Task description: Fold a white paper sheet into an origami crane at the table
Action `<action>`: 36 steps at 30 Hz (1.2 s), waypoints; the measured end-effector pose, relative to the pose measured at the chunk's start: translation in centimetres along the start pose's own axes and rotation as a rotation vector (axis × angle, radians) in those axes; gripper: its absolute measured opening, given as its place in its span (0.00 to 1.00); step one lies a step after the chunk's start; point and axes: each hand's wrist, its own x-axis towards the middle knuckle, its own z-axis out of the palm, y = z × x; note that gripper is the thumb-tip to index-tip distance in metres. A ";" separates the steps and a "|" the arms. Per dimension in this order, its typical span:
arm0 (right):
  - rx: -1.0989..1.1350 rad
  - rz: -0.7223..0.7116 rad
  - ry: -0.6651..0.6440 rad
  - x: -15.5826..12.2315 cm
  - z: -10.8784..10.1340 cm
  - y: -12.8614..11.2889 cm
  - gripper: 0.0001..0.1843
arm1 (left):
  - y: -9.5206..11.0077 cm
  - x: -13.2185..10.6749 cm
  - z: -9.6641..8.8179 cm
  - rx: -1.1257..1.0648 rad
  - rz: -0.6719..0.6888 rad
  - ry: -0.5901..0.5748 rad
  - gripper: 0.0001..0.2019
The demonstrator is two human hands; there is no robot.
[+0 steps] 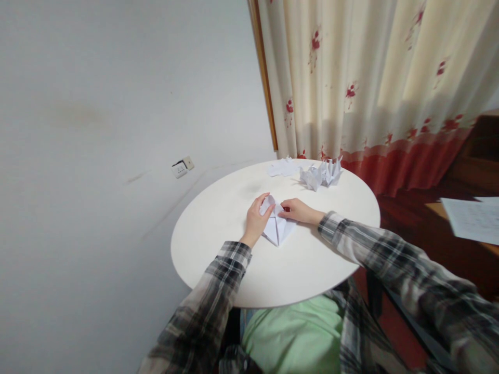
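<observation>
A folded sheet of white paper (278,231) lies on the round white table (210,234), its lower corner pointing toward me and a crease running up its middle. My left hand (257,217) grips the paper's left upper side, thumb on top and fingers behind it. From the right, my right hand (298,210) pinches the paper near its upper right part, with fingers bent. A flap at the top stands slightly raised between the two hands. Parts of the paper are hidden under my fingers.
Several folded paper cranes (320,175) stand at the table's back right. Flatter white paper (283,167) lies beside them at the back edge. A wall with a socket (180,169) is on the left, a floral curtain (351,78) behind. Written sheets (471,219) lie at far right.
</observation>
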 end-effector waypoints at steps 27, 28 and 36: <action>0.019 -0.001 -0.018 0.0 0.0 0.1 0.12 | -0.7 -0.1 0.2 -0.003 -0.010 -0.005 0.16; 0.020 -0.006 -0.016 0.0 0.0 0.1 0.12 | -0.7 -0.1 0.2 -0.003 -0.009 -0.007 0.16; 0.009 -0.022 -0.006 0.0 -0.1 0.2 0.12 | -0.9 -0.1 0.2 0.021 -0.011 -0.023 0.15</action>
